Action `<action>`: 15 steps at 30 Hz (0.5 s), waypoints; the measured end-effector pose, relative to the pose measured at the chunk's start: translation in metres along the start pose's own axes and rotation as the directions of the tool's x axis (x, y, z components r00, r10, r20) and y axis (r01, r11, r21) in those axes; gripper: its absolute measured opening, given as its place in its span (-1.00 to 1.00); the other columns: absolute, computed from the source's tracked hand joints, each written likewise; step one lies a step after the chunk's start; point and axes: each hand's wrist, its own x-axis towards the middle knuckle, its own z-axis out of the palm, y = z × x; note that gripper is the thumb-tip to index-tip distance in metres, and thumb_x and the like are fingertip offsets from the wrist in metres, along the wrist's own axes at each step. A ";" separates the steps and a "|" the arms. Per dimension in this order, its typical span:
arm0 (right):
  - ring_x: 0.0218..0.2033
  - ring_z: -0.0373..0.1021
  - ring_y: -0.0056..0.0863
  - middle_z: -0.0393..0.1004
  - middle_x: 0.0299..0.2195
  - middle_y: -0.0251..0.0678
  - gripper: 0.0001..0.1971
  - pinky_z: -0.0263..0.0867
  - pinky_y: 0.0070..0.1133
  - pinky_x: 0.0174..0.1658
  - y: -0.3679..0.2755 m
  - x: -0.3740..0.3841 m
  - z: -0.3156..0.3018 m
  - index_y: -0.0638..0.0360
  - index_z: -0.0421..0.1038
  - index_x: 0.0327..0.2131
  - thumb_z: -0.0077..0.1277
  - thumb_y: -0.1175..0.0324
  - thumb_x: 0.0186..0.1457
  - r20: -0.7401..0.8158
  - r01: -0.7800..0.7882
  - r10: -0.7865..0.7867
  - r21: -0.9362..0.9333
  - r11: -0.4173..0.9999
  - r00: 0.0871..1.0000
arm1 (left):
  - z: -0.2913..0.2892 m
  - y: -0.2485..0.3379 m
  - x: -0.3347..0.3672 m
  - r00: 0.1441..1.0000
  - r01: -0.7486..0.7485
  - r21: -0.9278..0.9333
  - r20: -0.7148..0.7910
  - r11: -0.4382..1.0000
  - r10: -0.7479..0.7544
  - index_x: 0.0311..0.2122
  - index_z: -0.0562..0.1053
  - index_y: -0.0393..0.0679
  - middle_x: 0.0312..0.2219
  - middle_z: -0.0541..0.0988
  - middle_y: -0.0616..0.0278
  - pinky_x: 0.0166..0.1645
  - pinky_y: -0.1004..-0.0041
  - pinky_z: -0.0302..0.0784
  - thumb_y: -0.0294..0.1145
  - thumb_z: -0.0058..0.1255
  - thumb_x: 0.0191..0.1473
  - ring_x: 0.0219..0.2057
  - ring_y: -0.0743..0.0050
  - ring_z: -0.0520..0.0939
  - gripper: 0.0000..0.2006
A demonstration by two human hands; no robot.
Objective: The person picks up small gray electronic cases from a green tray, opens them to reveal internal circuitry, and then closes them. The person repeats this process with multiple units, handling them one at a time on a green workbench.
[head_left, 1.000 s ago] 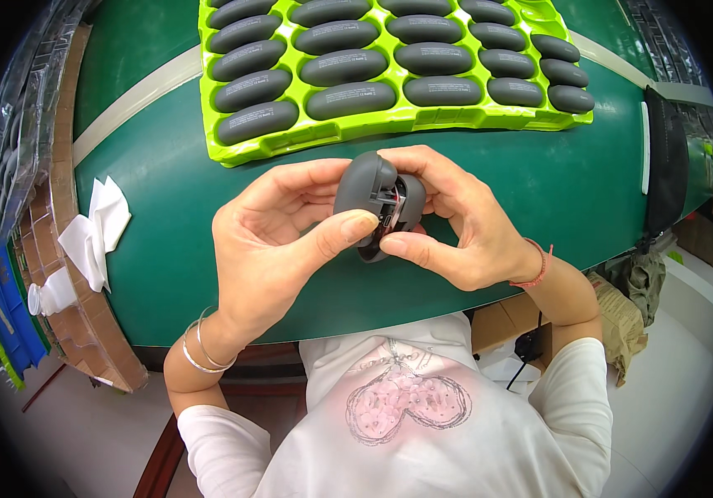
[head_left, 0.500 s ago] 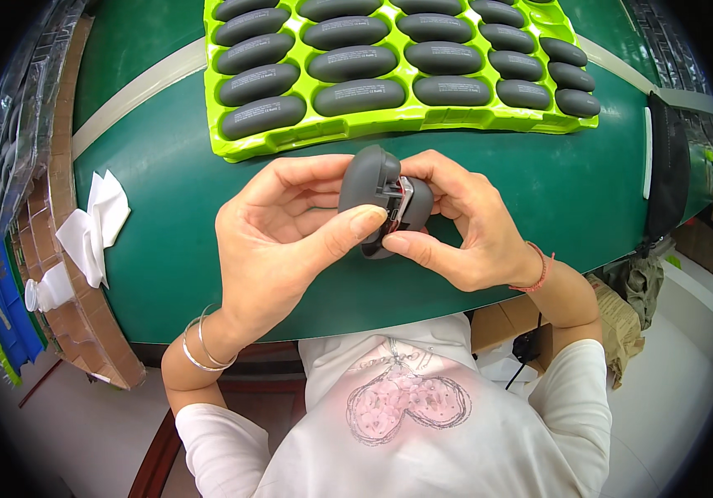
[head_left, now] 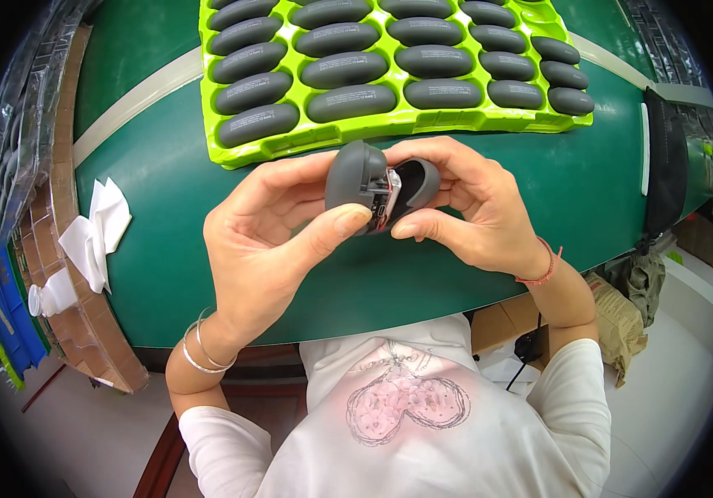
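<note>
Above the table, in front of my chest, I hold a dark grey earbud charging case [head_left: 345, 180] that is partly apart. My left hand [head_left: 261, 224] is closed on its body, thumb on the near side and fingers behind. My right hand [head_left: 493, 207] pinches the curved outer shell [head_left: 428, 183], which stands tilted away from the body on the right. In the gap between them show a small circuit board with a port, a silvery part [head_left: 393, 184] and some red wire. My fingers hide the far side of the case.
A bright green tray [head_left: 331, 135] with rows of dark grey oval cases lies just beyond my hands on the green table [head_left: 356, 303]. Crumpled white tissue [head_left: 100, 228] and a white bottle [head_left: 54, 290] are at the left, by a cardboard edge [head_left: 111, 332]. A black item [head_left: 666, 166] hangs at the right.
The outer shell in my right hand has swung further away from the case body, and the gap is wider. Both hands have shifted slightly, the left one leftward.
</note>
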 end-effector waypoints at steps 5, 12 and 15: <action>-0.12 0.43 -0.48 0.39 -0.05 -0.19 -0.46 0.42 -0.51 -0.04 -0.003 -0.002 -0.002 0.34 0.27 0.04 0.18 0.62 -0.07 0.069 -0.063 0.067 -0.067 0.996 0.995 | -0.003 -0.006 0.001 0.995 -0.101 0.118 0.031 0.988 0.098 -0.10 0.43 -0.40 -0.19 0.54 0.06 0.02 0.36 0.53 -0.64 0.21 -0.08 -0.17 0.34 0.60 -0.63; -0.20 0.47 -0.45 0.44 -0.15 -0.16 -0.51 0.44 -0.55 -0.14 0.002 -0.002 -0.001 0.36 0.30 -0.01 0.18 0.61 -0.07 0.076 0.014 -0.007 -0.084 0.996 0.997 | -0.006 -0.004 0.003 0.972 -0.231 0.313 0.119 0.921 0.203 -0.12 0.46 -0.37 -0.22 0.53 0.05 -0.03 0.38 0.57 -0.63 0.25 -0.12 -0.19 0.35 0.61 -0.62; -0.36 0.54 -0.42 0.53 -0.30 -0.13 -0.57 0.47 -0.58 -0.29 0.007 -0.003 0.005 0.36 0.35 -0.07 0.18 0.58 -0.06 0.016 0.078 -0.077 -0.075 0.994 0.997 | -0.007 -0.003 0.002 0.965 -0.256 0.371 0.153 0.892 0.213 -0.12 0.43 -0.43 -0.19 0.51 0.01 -0.01 0.38 0.56 -0.67 0.22 -0.12 -0.16 0.31 0.59 -0.61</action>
